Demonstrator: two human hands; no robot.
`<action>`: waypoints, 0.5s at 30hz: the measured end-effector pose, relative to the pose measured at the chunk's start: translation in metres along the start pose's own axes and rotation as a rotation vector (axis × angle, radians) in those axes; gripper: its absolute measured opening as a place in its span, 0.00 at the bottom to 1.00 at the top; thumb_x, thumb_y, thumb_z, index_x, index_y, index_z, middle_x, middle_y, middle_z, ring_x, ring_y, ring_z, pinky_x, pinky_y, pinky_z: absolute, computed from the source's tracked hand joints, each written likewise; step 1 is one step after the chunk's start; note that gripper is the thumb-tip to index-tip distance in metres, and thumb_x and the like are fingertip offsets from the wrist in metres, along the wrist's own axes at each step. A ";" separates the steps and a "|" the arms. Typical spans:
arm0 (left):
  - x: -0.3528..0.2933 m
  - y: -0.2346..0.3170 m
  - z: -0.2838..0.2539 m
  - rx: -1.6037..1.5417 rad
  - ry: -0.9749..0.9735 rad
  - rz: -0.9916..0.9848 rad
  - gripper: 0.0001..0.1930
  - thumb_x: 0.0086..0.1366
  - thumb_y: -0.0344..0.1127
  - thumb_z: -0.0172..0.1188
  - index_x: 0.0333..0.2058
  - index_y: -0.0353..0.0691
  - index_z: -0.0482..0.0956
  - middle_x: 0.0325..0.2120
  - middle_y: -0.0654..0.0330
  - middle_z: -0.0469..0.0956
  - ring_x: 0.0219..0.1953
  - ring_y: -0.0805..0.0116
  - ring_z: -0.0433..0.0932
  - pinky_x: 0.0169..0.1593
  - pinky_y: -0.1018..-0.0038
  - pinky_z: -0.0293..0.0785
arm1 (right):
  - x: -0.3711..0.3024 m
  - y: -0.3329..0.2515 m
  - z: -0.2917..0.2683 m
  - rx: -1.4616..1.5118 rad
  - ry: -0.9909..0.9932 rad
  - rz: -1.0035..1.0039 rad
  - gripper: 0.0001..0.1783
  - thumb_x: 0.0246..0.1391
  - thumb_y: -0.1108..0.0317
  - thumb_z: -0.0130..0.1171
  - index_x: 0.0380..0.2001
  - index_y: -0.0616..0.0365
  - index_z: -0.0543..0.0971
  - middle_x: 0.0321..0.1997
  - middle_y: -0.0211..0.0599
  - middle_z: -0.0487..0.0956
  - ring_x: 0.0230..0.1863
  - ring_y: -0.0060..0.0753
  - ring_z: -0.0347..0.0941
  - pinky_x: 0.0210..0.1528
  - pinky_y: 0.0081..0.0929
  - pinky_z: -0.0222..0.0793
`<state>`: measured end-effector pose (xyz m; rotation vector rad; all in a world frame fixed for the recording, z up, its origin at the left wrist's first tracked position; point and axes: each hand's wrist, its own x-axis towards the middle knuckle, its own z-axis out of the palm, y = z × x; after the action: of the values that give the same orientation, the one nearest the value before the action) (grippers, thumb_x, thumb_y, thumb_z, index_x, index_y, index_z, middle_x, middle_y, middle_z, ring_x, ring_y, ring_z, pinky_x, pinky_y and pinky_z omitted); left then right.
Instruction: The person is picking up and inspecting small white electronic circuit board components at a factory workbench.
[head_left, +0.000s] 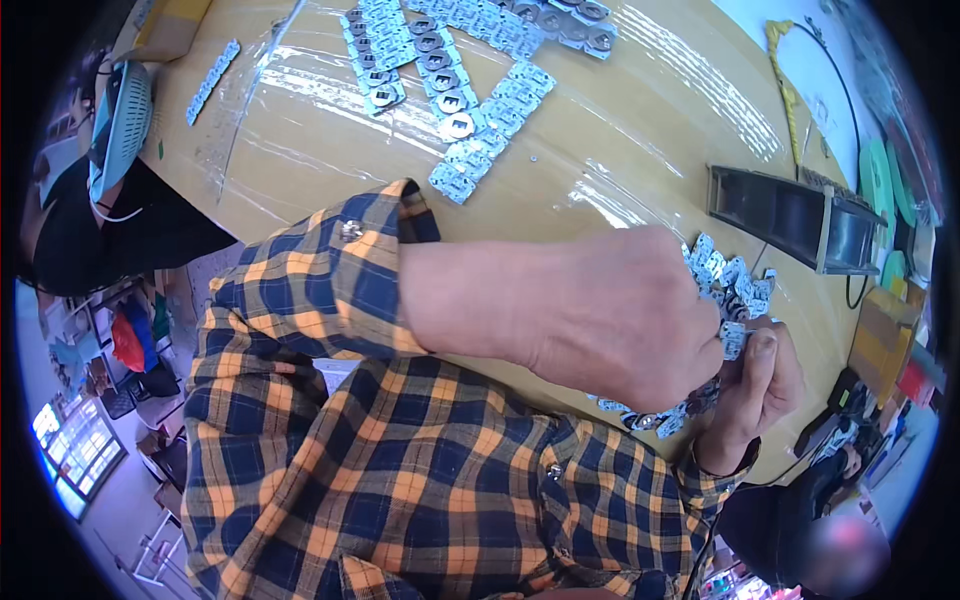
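Note:
My left hand (640,320) reaches across to the right, back of the hand up, its fingers curled closed. Its fingertips are mostly hidden behind the knuckles, right beside a small pale circuit board (733,340). My right hand (765,375) pinches that board between thumb and fingers, so the two hands almost meet. Behind and under them lies a pile of similar circuit boards (748,284), partly covered by my left hand. More pieces of the pile (668,420) show below my left wrist, near the table's edge.
Strips of joined circuit boards (500,130), some with round dark parts, lie at the far middle of the table (330,150). One short strip (213,82) sits at far left. A dark open-fronted frame (790,215) stands at right, near a cardboard box (880,345). Another person (840,550) is at lower right.

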<state>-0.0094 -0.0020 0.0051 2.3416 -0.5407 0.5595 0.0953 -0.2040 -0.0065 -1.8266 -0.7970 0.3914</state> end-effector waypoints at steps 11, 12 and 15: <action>-0.046 -0.038 -0.078 0.768 -0.135 -0.599 0.13 0.50 0.35 0.67 0.31 0.36 0.74 0.24 0.55 0.74 0.28 0.53 0.76 0.31 0.61 0.69 | 0.015 0.000 0.005 -0.250 -0.271 -0.361 0.08 0.52 0.75 0.62 0.21 0.65 0.76 0.14 0.32 0.67 0.14 0.26 0.62 0.18 0.25 0.52; -0.045 -0.038 -0.077 0.755 -0.132 -0.592 0.13 0.50 0.35 0.67 0.31 0.36 0.74 0.24 0.55 0.74 0.28 0.53 0.76 0.31 0.61 0.69 | 0.013 -0.003 0.003 -0.262 -0.269 -0.305 0.07 0.48 0.75 0.64 0.21 0.65 0.77 0.15 0.34 0.68 0.15 0.30 0.64 0.19 0.27 0.55; -0.031 -0.034 -0.073 0.601 -0.113 -0.553 0.12 0.47 0.32 0.66 0.30 0.37 0.74 0.23 0.56 0.73 0.26 0.55 0.76 0.29 0.65 0.70 | 0.013 0.001 0.001 -0.159 -0.181 -0.279 0.07 0.49 0.75 0.63 0.21 0.66 0.77 0.15 0.35 0.69 0.15 0.30 0.64 0.19 0.27 0.55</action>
<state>-0.0359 0.0786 0.0221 2.9309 0.2848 0.3527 0.1045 -0.1944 -0.0067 -1.8092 -1.2214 0.3221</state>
